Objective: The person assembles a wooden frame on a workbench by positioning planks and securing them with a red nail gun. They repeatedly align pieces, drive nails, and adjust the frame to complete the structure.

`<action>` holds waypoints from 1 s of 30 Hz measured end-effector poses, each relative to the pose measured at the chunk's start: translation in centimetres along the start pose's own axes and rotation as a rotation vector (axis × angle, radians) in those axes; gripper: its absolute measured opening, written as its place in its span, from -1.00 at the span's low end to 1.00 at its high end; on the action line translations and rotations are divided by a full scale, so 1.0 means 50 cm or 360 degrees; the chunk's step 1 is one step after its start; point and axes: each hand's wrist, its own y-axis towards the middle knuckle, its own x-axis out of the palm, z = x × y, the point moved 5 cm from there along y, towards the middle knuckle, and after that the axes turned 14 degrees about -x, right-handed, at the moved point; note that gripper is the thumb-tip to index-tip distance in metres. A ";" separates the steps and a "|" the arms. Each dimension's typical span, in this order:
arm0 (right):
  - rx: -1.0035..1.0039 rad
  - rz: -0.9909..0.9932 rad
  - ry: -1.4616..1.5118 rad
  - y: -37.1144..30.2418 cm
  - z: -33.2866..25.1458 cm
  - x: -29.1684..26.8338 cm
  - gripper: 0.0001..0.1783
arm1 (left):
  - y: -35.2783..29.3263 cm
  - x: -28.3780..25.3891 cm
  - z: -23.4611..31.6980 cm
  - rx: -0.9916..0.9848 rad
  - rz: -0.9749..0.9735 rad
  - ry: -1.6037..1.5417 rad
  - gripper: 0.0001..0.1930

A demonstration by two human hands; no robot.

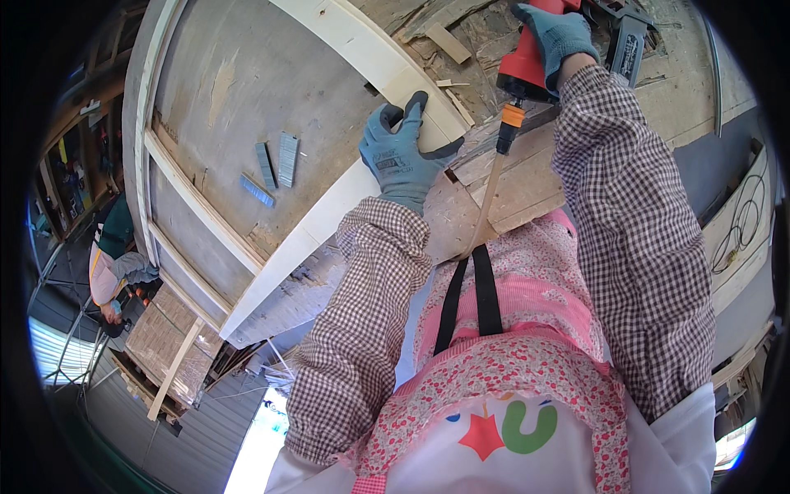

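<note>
- the two hands are well apart from each other, both in blue-grey gloves.
- the right hand (565, 41) is closed around a red tool (523, 66) at the top right; a black part (628, 53) of it juts out beyond the glove.
- a black and orange coupling (510, 123) sits at the tool's lower end, and a tan hose (491, 193) runs from it down to the person's apron (510, 296).
- the left hand (399, 160) rests on a pale wooden strip (354, 41), near its end, with thumb and index finger spread apart; whether it presses or grips cannot be told.
- a second pale strip (304, 237) slants from under the left forearm side toward the lower left.
- three rows of staples (287, 160) lie near one another on a grey board (222, 156), left of the left hand.
- a small wooden block (448, 43) lies on the worn wooden surface (527, 177), between strip and tool.
- at the far left, another person (105, 267) is beside a stack of boards (173, 342).
- a dark coiled cable (742, 222) is at the right.
</note>
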 end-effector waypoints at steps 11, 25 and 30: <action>0.0251 -0.0945 0.0792 -0.154 -0.065 -0.252 -0.72 | -0.011 0.000 -0.025 -0.0166 -0.0199 -0.0015 -0.28; 0.0311 -0.0821 0.0731 -0.223 0.046 -0.326 -0.68 | -0.008 0.006 -0.017 -0.0150 -0.0215 0.0016 -0.25; 0.0379 -0.0741 0.1199 -0.203 0.098 -0.314 -0.82 | -0.010 0.007 -0.020 -0.0160 -0.0225 -0.0006 -0.26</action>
